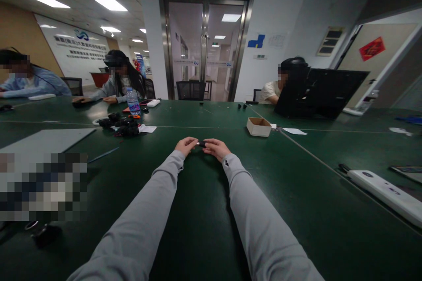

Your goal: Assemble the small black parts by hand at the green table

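Small black object, one, pale at its left end; located between two hands, above the near middle of the table, contact with the surface not determinable. Left hand, one: thumb and fingertips pinched together on the pale end. Right hand, one: fingers curled closed on the black part. Grey sleeves, two.

Open-topped box, one, beyond the right hand. Labelled bottle, one, at left, behind a heap of black items, number not countable. Small black pieces, two, side by side beyond the box. Blue stick, one, at left. White power strip, one, at right. Black monitor, one, far right.

Surface: dark green table, visible seams. Room: white walls, lit ceiling panels, glass double doors, one pair; seated persons, three, across the table; red paper, one, on a pale door.
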A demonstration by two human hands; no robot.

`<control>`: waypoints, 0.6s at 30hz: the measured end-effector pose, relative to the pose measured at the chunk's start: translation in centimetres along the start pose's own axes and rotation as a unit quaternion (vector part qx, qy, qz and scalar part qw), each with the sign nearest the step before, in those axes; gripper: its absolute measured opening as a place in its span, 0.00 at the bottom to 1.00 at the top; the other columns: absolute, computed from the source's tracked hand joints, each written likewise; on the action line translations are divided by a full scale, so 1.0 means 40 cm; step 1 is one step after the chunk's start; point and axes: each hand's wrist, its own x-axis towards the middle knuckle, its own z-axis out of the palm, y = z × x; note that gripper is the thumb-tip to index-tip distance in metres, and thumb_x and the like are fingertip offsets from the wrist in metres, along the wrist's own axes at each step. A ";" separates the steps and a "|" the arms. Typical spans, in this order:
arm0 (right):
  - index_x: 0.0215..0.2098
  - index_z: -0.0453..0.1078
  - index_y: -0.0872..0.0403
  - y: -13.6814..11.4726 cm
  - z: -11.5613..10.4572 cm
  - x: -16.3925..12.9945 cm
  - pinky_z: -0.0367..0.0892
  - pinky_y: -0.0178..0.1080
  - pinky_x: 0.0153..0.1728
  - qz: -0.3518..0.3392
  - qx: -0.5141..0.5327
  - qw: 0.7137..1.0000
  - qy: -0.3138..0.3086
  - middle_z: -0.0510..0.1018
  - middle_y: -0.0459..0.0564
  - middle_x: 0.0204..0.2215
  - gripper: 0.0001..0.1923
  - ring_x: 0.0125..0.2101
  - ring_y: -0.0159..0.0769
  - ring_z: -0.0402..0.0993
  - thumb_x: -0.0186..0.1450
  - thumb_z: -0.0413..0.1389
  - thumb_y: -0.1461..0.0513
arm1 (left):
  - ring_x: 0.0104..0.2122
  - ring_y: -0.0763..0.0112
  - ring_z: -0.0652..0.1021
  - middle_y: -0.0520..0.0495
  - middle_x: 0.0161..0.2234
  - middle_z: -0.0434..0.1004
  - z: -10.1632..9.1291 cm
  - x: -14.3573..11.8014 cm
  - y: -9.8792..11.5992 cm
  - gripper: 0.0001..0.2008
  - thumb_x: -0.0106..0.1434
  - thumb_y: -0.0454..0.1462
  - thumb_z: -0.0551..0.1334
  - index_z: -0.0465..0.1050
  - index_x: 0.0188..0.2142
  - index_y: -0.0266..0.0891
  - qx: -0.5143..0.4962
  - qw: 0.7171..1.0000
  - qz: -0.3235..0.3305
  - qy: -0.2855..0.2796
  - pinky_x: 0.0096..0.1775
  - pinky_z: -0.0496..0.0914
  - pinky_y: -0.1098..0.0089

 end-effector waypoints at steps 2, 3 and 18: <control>0.33 0.68 0.59 0.000 0.001 -0.001 0.72 0.30 0.25 0.002 0.000 1.000 -0.001 0.76 0.49 0.24 0.09 0.23 0.30 0.74 0.55 0.55 0.74 | 0.21 0.75 0.70 0.48 0.23 0.73 0.002 -0.003 0.006 0.13 0.53 0.43 0.59 0.71 0.33 0.35 0.002 1.000 -0.020 0.006 0.21 0.61 0.75; 0.33 0.68 0.59 0.000 0.002 -0.001 0.72 0.30 0.25 0.003 0.000 1.000 -0.001 0.76 0.49 0.24 0.09 0.22 0.30 0.74 0.55 0.54 0.74 | 0.20 0.76 0.70 0.49 0.22 0.72 0.003 -0.004 0.008 0.13 0.53 0.42 0.59 0.70 0.32 0.35 0.002 1.000 -0.021 0.008 0.22 0.61 0.75; 0.34 0.68 0.58 -0.001 -0.003 0.001 0.72 0.31 0.27 0.002 -0.008 1.000 -0.011 0.76 0.49 0.25 0.10 0.23 0.30 0.74 0.54 0.55 0.72 | 0.19 0.78 0.68 0.51 0.22 0.71 0.003 0.010 -0.022 0.16 0.49 0.48 0.60 0.66 0.27 0.35 0.004 1.000 -0.007 0.008 0.22 0.61 0.75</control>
